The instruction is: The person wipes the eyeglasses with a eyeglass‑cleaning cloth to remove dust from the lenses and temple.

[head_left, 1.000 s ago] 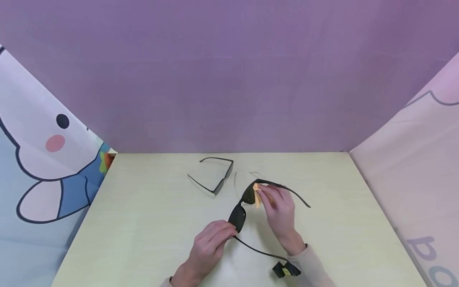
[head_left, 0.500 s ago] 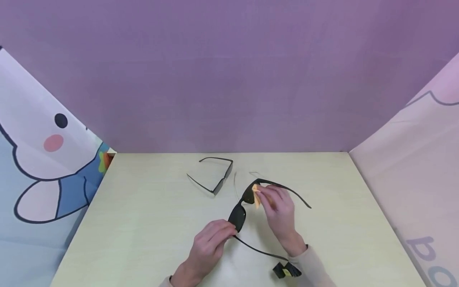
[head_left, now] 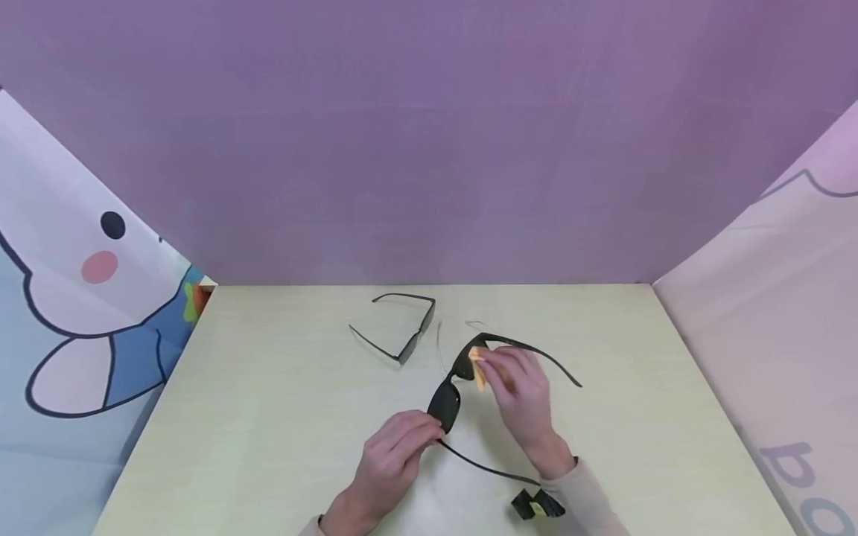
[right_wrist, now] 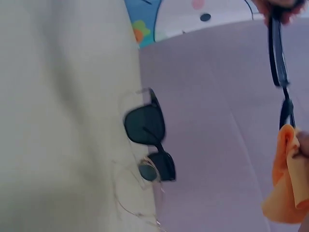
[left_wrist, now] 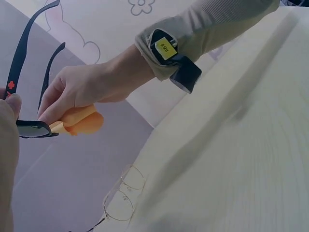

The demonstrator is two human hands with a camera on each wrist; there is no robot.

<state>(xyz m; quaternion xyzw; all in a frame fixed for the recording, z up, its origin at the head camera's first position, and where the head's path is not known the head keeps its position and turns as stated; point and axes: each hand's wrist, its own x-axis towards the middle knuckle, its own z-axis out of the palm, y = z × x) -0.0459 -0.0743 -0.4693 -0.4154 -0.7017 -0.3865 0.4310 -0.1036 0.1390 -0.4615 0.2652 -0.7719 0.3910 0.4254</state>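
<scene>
Pair of black plastic-framed sunglasses with dark lenses [head_left: 444, 407] is up in the air over the pale wood-grain table [head_left: 268, 447], slung between both hands, arms unfolded, front slanting from near the left hand up toward the far side. Reads as light and fairly stiff; the long thin arms probably flex a little, the hinges look like the weak spots, and the smooth lenses likely slip and smudge under bare skin. Best hold, I judge: the frame's outer corner by the hinge, off the glass. Left hand [head_left: 395, 458] does about that, its fingers bent and pinching the near end corner, thumb opposed, no wide gap. Right hand [head_left: 526, 391] has thumb and fingers closed on a soft, folded orange cloth [head_left: 479, 370], which lies against the far lens; the cloth looks limp, easily bunched, and should cushion the glass. Beyond, on the table, a second pair of dark sunglasses [head_left: 409, 346] with arms spread, and just beside it thin gold wire-rimmed clear glasses [left_wrist: 124, 188], which look far easier to bend.
</scene>
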